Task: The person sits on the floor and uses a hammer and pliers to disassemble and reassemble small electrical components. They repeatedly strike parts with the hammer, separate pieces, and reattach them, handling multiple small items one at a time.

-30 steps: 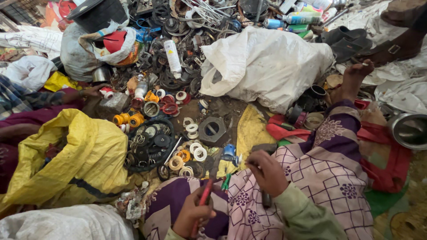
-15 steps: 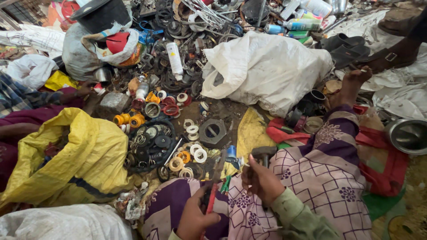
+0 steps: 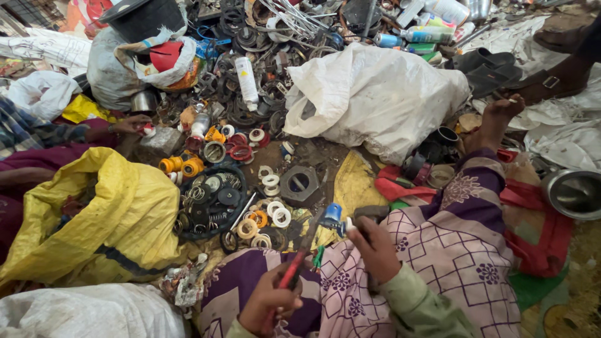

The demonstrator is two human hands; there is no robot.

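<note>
I sit on the ground among scrap, my lap covered in purple patterned cloth (image 3: pixel 463 250). My left hand (image 3: pixel 269 300) grips red-handled pliers (image 3: pixel 294 266), their jaws pointing up and right toward a small blue and white part (image 3: pixel 333 216). My right hand (image 3: pixel 375 247) holds that part from the right, above my knee, and partly hides it. Just beyond my hands lie white and orange plastic rings (image 3: pixel 266 216) and a dark hexagonal metal piece (image 3: pixel 299 183).
A yellow sack (image 3: pixel 106 219) lies at left, a white sack (image 3: pixel 375 94) at upper centre. Another person's hand (image 3: pixel 131 125) reaches in from the left. A round black tray (image 3: pixel 213 197) holds small metal parts. A steel bowl (image 3: pixel 573 191) sits at right. A bare foot (image 3: pixel 501 119) rests near sandals.
The pliers have tilted from upright toward the right, their jaws now at the blue part. My right hand has shifted slightly left and up with the part.
</note>
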